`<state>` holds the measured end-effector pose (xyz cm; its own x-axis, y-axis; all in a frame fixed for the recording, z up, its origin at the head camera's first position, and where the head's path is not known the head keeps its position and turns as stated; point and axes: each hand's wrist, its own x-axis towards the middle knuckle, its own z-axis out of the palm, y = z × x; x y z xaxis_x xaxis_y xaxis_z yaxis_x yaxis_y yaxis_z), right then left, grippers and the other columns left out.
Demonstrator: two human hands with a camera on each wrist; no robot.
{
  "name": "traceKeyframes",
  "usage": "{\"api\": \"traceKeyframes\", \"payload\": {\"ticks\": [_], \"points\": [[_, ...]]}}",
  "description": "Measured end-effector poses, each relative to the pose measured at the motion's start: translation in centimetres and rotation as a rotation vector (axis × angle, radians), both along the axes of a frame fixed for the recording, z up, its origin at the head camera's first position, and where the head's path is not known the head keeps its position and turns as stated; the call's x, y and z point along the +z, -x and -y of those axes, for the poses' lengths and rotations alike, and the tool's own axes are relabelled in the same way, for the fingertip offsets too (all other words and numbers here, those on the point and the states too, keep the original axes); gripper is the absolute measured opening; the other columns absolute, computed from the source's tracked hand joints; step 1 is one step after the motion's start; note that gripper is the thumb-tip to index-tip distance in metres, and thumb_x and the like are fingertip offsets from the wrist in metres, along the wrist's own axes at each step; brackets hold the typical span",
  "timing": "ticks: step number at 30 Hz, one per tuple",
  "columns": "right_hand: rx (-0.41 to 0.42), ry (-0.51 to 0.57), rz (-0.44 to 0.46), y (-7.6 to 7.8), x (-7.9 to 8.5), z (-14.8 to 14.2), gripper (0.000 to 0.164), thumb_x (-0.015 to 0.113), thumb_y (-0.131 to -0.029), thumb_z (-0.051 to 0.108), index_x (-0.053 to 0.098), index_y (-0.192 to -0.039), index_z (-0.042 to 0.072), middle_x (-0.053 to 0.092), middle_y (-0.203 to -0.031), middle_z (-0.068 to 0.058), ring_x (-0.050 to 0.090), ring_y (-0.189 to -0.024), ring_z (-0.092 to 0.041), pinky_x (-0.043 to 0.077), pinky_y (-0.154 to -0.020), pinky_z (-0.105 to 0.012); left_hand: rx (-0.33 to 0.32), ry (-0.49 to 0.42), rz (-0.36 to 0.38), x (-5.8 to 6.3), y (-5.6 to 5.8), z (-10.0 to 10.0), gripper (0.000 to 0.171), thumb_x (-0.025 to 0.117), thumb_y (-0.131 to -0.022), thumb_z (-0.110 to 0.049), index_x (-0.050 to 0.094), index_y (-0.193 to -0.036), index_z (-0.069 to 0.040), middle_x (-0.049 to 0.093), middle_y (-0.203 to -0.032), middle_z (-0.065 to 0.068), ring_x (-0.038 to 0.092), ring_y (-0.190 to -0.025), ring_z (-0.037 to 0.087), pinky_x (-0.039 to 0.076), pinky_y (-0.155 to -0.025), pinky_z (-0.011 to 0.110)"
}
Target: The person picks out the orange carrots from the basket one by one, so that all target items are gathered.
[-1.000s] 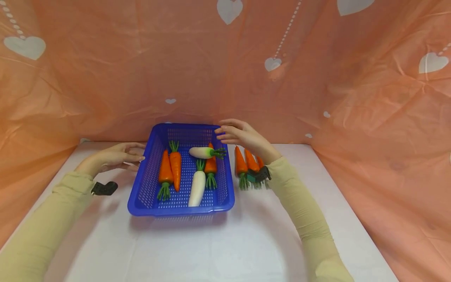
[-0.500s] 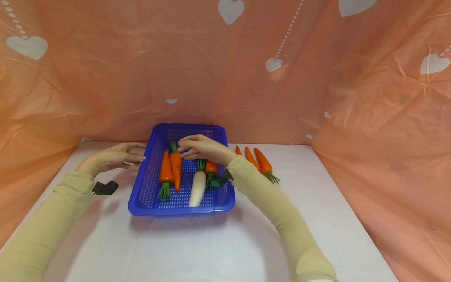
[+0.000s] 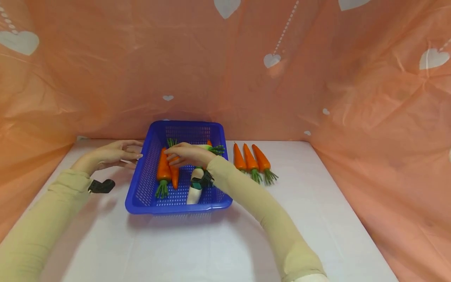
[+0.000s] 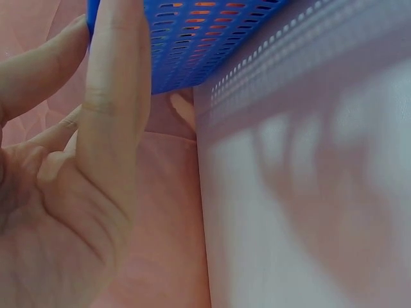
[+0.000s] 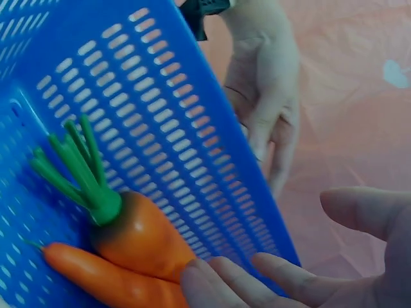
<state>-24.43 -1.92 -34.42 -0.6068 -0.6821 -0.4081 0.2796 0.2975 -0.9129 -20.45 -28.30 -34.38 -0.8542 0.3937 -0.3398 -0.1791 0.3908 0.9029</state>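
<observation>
A blue plastic basket [image 3: 176, 209] holds carrots and white radishes. My left hand [image 3: 116, 154] is at its left side, thumb tip right at the rim and the other fingers loosely bent outside the wall. My right hand [image 3: 188, 154] reaches over the basket with nothing in its fingers. Its fingertips overlap a carrot with green stalks [image 5: 148, 231] in the right wrist view, with the thumb held apart. A second carrot [image 3: 175, 178] lies alongside that one. One white radish [image 3: 193, 196] is partly covered by my right wrist; another radish [image 3: 204, 147] lies behind the hand.
Right of the basket, three carrots [image 3: 251, 158] lie side by side on the white table [image 3: 169, 250]. An orange cloth with white hearts [image 3: 197, 70] hangs behind and at both sides. Each wrist carries a small black camera [image 3: 101, 186].
My right hand has moved left and down, from the basket's right rim to over the carrots at its left. The left hand has stayed in place at the rim.
</observation>
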Motion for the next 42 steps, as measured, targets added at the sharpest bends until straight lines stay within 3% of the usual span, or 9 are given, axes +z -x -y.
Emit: {"api": "traceKeyframes", "payload": {"ticks": [7,16,24,30,33,37,42], "points": [[0.001,-0.139,-0.023,-1.0,-0.7,1.2,0.051,0.057,-0.097,0.027,0.044,-0.14,0.002,0.051,-0.129,-0.02,0.053,-0.119,-0.031,0.044,-0.099,-0.04,0.002,-0.044,0.025,-0.5,-0.2,0.2,0.068,0.056,-0.098,-0.014,0.014,-0.147,0.006,0.058,-0.119,0.013,0.063,-0.097,0.022,0.046,-0.094,0.05],[0.02,-0.168,-0.03,-1.0,-0.8,1.7,0.05,0.058,-0.096,0.032,0.046,-0.135,0.004,0.049,-0.125,-0.016,0.054,-0.111,-0.031,0.046,-0.096,-0.041,0.006,-0.045,0.019,-0.5,-0.1,0.3,0.068,0.056,-0.098,-0.014,0.014,-0.147,0.007,0.058,-0.117,0.013,0.063,-0.096,0.021,0.047,-0.092,0.049],[-0.098,-0.105,0.134,-0.7,-0.9,2.5,0.057,0.062,-0.094,0.029,0.041,-0.142,0.008,0.044,-0.13,-0.02,0.051,-0.113,-0.034,0.048,-0.094,-0.044,0.014,-0.03,0.014,-0.2,0.0,0.2,0.067,0.056,-0.098,-0.013,0.014,-0.147,0.007,0.058,-0.115,0.012,0.063,-0.094,0.021,0.05,-0.09,0.047],[-0.155,-0.077,0.211,-0.3,-1.3,2.4,0.062,0.059,-0.095,0.033,0.036,-0.145,0.005,0.046,-0.131,-0.02,0.046,-0.123,-0.032,0.039,-0.104,-0.043,0.015,-0.023,0.014,0.0,0.1,0.1,0.067,0.055,-0.098,-0.012,0.014,-0.147,0.007,0.057,-0.115,0.012,0.063,-0.095,0.02,0.05,-0.089,0.046],[-0.141,-0.074,0.224,-0.3,-1.6,2.5,0.061,0.057,-0.095,0.032,0.036,-0.144,0.002,0.046,-0.135,-0.021,0.043,-0.128,-0.033,0.036,-0.106,-0.044,0.014,-0.017,0.012,0.0,0.1,0.0,0.067,0.055,-0.098,-0.013,0.014,-0.147,0.007,0.057,-0.115,0.012,0.063,-0.094,0.02,0.051,-0.089,0.045],[-0.049,-0.053,0.247,-0.7,-2.0,2.8,0.052,0.053,-0.098,0.026,0.038,-0.143,0.004,0.042,-0.14,-0.021,0.041,-0.129,-0.037,0.036,-0.105,-0.048,0.008,-0.03,0.011,0.1,0.0,-0.1,0.067,0.055,-0.098,-0.013,0.014,-0.147,0.008,0.056,-0.117,0.013,0.063,-0.094,0.02,0.052,-0.087,0.043],[0.015,-0.076,0.21,-1.3,-2.4,3.0,0.054,0.06,-0.095,0.014,0.038,-0.143,0.004,0.052,-0.124,-0.016,0.052,-0.117,-0.038,0.046,-0.094,-0.051,0.008,-0.029,0.009,0.1,0.0,-0.2,0.067,0.055,-0.098,-0.012,0.014,-0.147,0.007,0.054,-0.121,0.018,0.063,-0.096,0.021,0.051,-0.089,0.045]]}}
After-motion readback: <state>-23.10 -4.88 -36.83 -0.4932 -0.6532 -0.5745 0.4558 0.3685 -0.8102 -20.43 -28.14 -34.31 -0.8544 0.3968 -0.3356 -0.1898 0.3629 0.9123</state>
